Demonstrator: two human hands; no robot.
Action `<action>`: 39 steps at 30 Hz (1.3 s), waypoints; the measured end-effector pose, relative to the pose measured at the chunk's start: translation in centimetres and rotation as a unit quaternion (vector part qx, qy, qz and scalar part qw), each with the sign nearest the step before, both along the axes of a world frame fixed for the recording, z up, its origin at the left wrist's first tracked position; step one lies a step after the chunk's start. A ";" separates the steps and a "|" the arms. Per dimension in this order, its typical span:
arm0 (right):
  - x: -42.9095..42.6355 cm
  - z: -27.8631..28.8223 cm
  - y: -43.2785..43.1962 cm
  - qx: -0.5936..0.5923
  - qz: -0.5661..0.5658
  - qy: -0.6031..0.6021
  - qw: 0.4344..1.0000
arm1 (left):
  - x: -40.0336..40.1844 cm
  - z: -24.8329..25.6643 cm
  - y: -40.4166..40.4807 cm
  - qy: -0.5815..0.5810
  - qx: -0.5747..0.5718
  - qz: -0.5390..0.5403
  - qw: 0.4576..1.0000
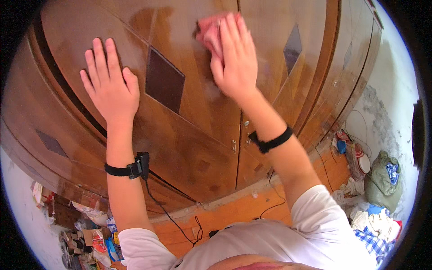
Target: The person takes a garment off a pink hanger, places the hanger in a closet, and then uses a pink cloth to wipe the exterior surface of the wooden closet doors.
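Note:
A glossy brown wooden wardrobe door [192, 141] with a dark diamond-shaped inlay [165, 80] stands before me. My left hand [113, 84] lies flat against the door to the left of the inlay, fingers spread, holding nothing. Up and to the right, my right hand [236, 60] presses a crumpled pink cloth [210, 32] against the wood near the gap between two doors. Part of the cloth is hidden beneath the fingers. Small metal door handles [234, 146] sit below my right hand. Each forearm bears a black strap.
Clutter with an open cardboard box [92, 236] fills the lower left. At the right stand a stuffed green bag [383, 179] and a pile of clothes [374, 224] by the white wall [395, 118]. A black cable [168, 217] hangs from the left strap towards the wooden floor [175, 236].

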State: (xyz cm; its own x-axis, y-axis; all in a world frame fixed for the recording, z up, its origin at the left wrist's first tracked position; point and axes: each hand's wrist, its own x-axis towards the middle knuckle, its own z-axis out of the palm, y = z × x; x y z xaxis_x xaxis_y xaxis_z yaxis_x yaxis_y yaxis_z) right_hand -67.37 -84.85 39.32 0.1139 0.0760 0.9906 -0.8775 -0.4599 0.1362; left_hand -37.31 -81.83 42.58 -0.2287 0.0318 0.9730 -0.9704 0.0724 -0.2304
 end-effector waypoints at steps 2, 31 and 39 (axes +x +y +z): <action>-0.3 -5.7 0.9 0.043 0.000 -0.008 0.999 | -0.5 -0.1 -0.4 -0.003 -0.011 -0.017 1.000; -1.1 29.7 -2.8 -0.163 -0.114 0.137 0.970 | 0.0 0.7 1.9 0.030 0.065 0.003 0.997; -1.6 36.6 -3.8 -0.113 -0.036 -0.022 0.993 | 0.1 0.2 1.4 0.025 0.053 -0.030 0.998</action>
State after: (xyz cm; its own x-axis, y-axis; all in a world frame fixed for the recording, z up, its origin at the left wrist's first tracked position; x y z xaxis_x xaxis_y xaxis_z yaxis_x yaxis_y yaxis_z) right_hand -68.94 -88.67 75.97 0.0845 0.2907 0.9531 -0.9141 -0.3580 0.1903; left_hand -37.22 -80.41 42.76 -0.1799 -0.0602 0.9818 -0.9739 0.1513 -0.1692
